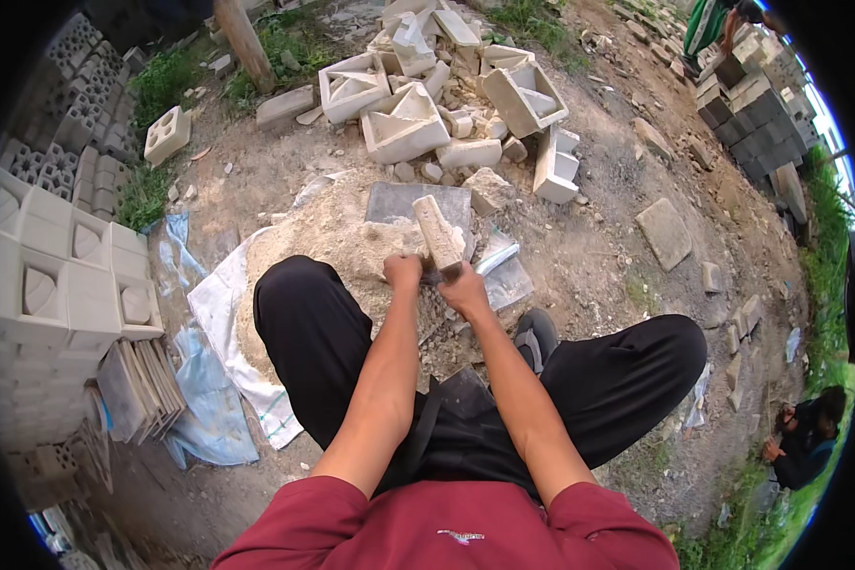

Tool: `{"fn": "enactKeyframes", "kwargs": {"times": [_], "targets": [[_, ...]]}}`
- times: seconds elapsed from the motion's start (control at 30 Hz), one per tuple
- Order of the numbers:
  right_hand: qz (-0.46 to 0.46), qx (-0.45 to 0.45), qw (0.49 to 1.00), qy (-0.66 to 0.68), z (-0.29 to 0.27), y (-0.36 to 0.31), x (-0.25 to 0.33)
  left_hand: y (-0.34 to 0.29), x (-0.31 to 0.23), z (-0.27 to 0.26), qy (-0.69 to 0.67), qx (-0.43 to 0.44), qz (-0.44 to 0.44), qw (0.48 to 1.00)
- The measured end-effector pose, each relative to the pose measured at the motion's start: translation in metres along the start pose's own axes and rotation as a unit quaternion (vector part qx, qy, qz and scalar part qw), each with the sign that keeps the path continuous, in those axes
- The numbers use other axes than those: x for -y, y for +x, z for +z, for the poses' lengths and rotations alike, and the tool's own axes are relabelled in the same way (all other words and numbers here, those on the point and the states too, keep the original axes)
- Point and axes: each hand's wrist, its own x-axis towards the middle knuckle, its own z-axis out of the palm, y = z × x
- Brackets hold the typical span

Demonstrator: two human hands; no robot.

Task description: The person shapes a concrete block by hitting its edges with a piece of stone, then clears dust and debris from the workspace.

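Over the right half of the dark slab (389, 199), in the head view, the powder-coated block (437, 228) leans outward, its near end at the right hand (465, 291). The right fingers close around this near end. The left hand (404, 271) is beside it, fingers curled narrow; whether they hold anything cannot be told.

Hazards: Powder on the block may reduce grip, and holding at one end may let the far end swing; either fault could drop the block. Bare fingers may be pinched if block and slab meet. The slab appears to bear on the loose mound (318, 223), so pressure at one corner could tilt it.

Count: one block, one slab, one mound, two hands, one shoe (538, 337); at left, four recessed blocks (43, 293) in the stack.
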Motion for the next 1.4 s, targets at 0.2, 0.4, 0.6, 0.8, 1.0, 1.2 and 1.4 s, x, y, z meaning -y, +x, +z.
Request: {"fn": "enactKeyframes", "kwargs": {"times": [0.2,0.4,0.6,0.8,1.0,1.2,1.4], "targets": [[-0.008,-0.084,0.994,0.067,-0.012,0.010,0.018,-0.001,-0.004,-0.001,0.023,-0.037,0.008,0.999],[0.017,-0.040,0.998,0.041,0.004,-0.001,0.012,-0.010,-0.005,-0.004,0.019,-0.034,-0.004,0.999],[0.036,0.029,0.999,-0.014,-0.002,0.005,0.017,-0.012,-0.006,-0.009,0.031,-0.068,0.022,0.997],[-0.051,-0.099,0.990,0.090,0.000,-0.002,0.033,-0.012,-0.005,-0.006,0.018,-0.054,0.022,0.998],[0.017,0.001,1.000,0.008,0.001,0.002,0.012,-0.017,-0.011,-0.004,0.019,-0.065,0.040,0.997],[-0.050,-0.116,0.990,0.058,-0.011,0.007,0.043,-0.016,-0.011,-0.009,0.009,-0.032,0.022,0.999],[-0.015,-0.026,0.998,-0.047,0.009,-0.001,0.000,-0.021,-0.015,-0.008,-0.013,-0.053,0.011,0.998]]}}
